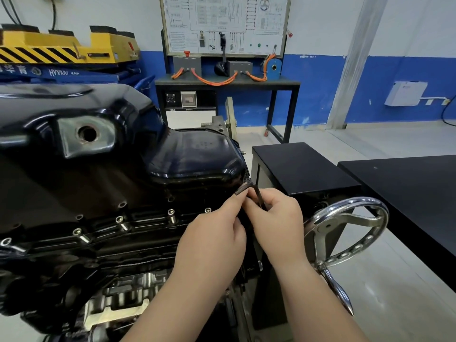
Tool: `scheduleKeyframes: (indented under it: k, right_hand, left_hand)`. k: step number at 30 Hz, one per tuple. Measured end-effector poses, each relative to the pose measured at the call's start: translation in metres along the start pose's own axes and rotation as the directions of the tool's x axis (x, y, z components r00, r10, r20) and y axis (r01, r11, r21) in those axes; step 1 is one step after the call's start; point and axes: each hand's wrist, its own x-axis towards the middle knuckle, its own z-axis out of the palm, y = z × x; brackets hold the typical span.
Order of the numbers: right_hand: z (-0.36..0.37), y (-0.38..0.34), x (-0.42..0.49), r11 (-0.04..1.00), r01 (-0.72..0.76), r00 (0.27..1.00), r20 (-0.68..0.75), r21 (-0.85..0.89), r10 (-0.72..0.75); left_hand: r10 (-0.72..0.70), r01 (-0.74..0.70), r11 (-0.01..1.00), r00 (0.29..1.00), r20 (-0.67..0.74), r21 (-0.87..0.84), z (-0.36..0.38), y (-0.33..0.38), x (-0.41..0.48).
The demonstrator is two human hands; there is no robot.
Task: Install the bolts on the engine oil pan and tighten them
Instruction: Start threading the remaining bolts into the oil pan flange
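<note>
The engine is upside down on its stand, so the black oil pan [192,156] faces up and its flange is easy to reach from where this person stands. Look along the near edge, from nine o'clock in toward the hands. There's a row of flange bolts [171,213] standing proud, threaded in but, I'd say, not run home.

The action is at the pan's corner, about one o'clock of the hands, where the corner bolt [247,180] sits. The hex key [255,193] bends right there, though I can't make out whether its tip is seated in the socket. The left hand [212,233] pinches the key's short arm in its fingertips, likely to steady it. The right hand [274,218] is curled round the long arm, fingers closed, likely for leverage.

The handwheel [345,233] is at three o'clock, untouched, with the black counter [407,193] beyond it.
</note>
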Motion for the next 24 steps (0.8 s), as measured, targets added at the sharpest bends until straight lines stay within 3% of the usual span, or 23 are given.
scheduleKeyframes:
  k: [12,17,24]
  right_hand:
    - [-0.0011,-0.0003,0.0006,0.997,-0.024,0.999,0.049,0.074,0.02]
    - [0.004,0.0013,-0.0004,1.0,0.008,0.999,-0.044,0.02,-0.007]
    - [0.003,0.002,0.0047,0.999,-0.047,0.998,-0.033,0.011,0.048]
  left_hand:
    - [0.007,-0.007,1.0,1.0,-0.012,-0.002,0.0015,0.0008,-0.0017]
    - [0.002,-0.002,1.0,1.0,0.001,0.013,0.0014,0.0003,-0.0012]
    - [0.005,-0.005,1.0,1.0,0.005,-0.004,0.0021,-0.0006,-0.0022]
